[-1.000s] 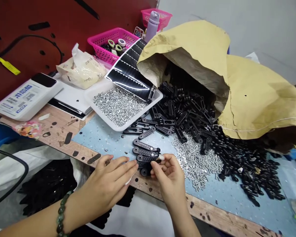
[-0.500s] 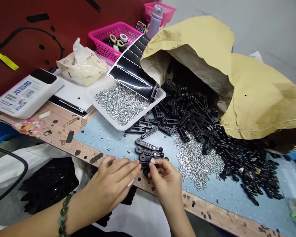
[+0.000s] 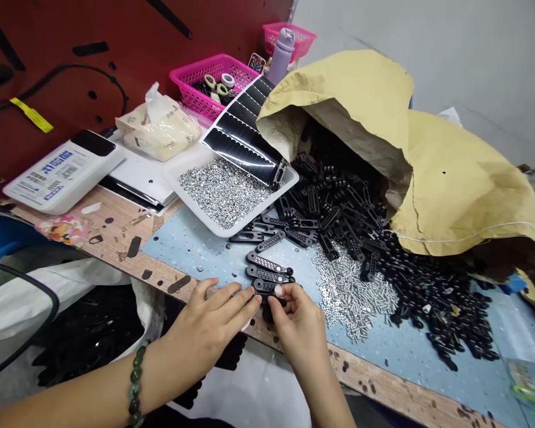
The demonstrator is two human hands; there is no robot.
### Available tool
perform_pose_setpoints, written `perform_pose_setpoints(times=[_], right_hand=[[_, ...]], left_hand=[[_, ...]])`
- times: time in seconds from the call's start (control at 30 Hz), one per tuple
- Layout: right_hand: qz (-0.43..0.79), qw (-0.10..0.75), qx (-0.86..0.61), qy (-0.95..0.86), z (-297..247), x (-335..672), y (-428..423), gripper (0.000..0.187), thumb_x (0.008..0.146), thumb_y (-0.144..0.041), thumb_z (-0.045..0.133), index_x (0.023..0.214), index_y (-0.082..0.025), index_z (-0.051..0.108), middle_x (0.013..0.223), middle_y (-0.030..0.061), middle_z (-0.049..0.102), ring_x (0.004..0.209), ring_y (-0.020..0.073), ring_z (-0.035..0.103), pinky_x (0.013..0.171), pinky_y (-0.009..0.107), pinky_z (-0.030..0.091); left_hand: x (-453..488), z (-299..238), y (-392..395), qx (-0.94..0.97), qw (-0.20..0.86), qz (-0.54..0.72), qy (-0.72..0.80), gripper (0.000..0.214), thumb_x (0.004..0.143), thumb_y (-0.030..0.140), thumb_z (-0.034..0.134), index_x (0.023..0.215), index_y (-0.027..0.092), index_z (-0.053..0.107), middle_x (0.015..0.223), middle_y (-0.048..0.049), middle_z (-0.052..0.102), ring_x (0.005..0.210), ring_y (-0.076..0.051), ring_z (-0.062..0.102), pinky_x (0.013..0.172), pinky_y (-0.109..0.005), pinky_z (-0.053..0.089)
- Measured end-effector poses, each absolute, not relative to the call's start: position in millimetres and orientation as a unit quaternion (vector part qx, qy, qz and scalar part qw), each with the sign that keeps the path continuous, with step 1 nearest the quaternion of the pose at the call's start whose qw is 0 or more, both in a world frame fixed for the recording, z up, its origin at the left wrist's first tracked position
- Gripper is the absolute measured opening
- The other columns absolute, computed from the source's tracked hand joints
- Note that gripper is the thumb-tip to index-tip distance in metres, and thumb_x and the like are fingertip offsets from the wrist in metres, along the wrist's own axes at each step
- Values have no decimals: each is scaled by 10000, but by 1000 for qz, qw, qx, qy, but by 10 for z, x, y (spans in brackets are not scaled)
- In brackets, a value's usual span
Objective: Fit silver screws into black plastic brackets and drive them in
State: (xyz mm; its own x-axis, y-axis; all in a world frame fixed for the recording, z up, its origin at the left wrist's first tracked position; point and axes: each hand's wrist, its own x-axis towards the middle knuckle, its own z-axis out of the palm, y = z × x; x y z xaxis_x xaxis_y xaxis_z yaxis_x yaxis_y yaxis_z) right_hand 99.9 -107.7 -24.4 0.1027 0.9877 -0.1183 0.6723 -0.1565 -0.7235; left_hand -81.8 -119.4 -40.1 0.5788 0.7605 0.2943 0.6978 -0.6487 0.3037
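Observation:
My left hand (image 3: 220,321), with a green bead bracelet (image 3: 136,380) on its wrist, lies at the table's front edge. Its fingers are stretched out, and their tips reach the black plastic parts. My right hand (image 3: 298,321) is closed in a pinch around a small black plastic part (image 3: 268,312) at the edge. A small white spot (image 3: 278,290) shows at its fingertip; I cannot tell what it is. Just beyond the hands, several black ribbed plastic arms (image 3: 267,273) lie in a row. Something white is partly hidden under my left hand.
A white tray of metal nuts (image 3: 218,229) stands behind the row. Rightward are loose screws (image 3: 361,303), heaped black parts (image 3: 432,309) and a brown paper sack (image 3: 463,184). A white scale (image 3: 62,178) and pink basket (image 3: 187,89) stand behind. A white bag (image 3: 93,279) hangs lower left.
The camera view has shifted slightly, so the left side of the scene sits further right. Both hands remain at the same black parts with nearly the same finger pose.

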Motion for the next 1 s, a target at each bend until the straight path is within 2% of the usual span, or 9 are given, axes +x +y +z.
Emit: perform_pose_setpoints(times=[0.23, 0.3, 0.37, 0.43, 0.53, 0.67, 0.83, 0.9, 1.0], right_hand=[[72, 218, -671, -705, -166, 1065, -1131, 142, 841, -272, 546, 958, -195, 527, 861, 85, 618, 738, 234, 616, 557, 315, 482], [21, 261, -624, -737, -180, 1066, -1218, 159, 884, -214, 498, 1040, -198, 523, 927, 97, 629, 882, 247, 616, 761, 410, 511], [24, 279, -570, -772, -214, 1057, -1302, 242, 896, -106, 434, 1102, -204, 515, 951, 76, 659, 983, 230, 607, 985, 505, 400], [23, 273, -566, -778, -235, 1067, -1373, 302, 884, -57, 421, 1127, -207, 522, 976, 66, 678, 1048, 237, 591, 1060, 569, 287], [-8, 324, -590, -740, -223, 1150, -1525, 298, 866, -44, 463, 1101, -210, 542, 951, 76, 668, 1019, 250, 589, 1009, 562, 343], [79, 429, -559, -705, -315, 1218, -1947, 339, 838, -12, 496, 1085, -241, 529, 885, 59, 632, 864, 211, 609, 772, 363, 497], [293, 375, -630, -614, -765, 980, -2392, 149, 920, -169, 458, 984, -238, 574, 819, 40, 610, 750, 183, 623, 647, 280, 517], [328, 351, -653, -586, -929, 861, -2431, 149, 916, -208, 471, 1019, -234, 575, 864, 43, 619, 785, 187, 633, 684, 290, 536], [346, 324, -688, -549, -1065, 733, -2408, 246, 870, -249, 546, 1113, -222, 559, 988, 66, 626, 886, 211, 640, 722, 312, 552]], left_hand=[[-797, -415, -1209, 879, 70, 223, 415, 447, 868, 23, 407, 1247, 196, 567, 1228, -46, 637, 1117, -233, 529, 997, -454, 234], [-781, -430, -1198, 874, 69, 241, 416, 437, 875, 14, 386, 1220, 190, 587, 1201, -48, 653, 1093, -235, 543, 992, -457, 235], [-769, -435, -1175, 874, 69, 247, 412, 452, 871, 1, 379, 1224, 195, 586, 1206, -49, 652, 1097, -235, 544, 995, -455, 235], [-767, -404, -1156, 877, 71, 242, 410, 469, 864, -4, 389, 1243, 203, 573, 1217, -53, 645, 1109, -239, 542, 1008, -463, 231], [-817, -303, -1217, 877, 89, 238, 407, 487, 866, 15, 402, 1299, 203, 521, 1264, -76, 607, 1150, -252, 527, 1037, -488, 224], [-1012, -396, -1600, 838, 176, 277, 436, 525, 891, 97, 442, 1400, 182, 347, 1386, -141, 451, 1286, -264, 410, 1061, -448, 301], [-1195, -1071, -1998, 661, 326, 246, 629, 569, 886, 328, 533, 1387, 197, 298, 1335, -143, 459, 1210, -292, 494, 934, -416, 470], [-1196, -1240, -1950, 587, 406, 240, 658, 563, 827, 395, 609, 1295, 169, 392, 1131, -113, 583, 1067, -292, 585, 865, -422, 503], [-1156, -1213, -1780, 516, 510, 257, 638, 309, 779, 443, 652, 913, 187, 543, 802, -11, 594, 810, -230, 623, 760, -354, 518]])
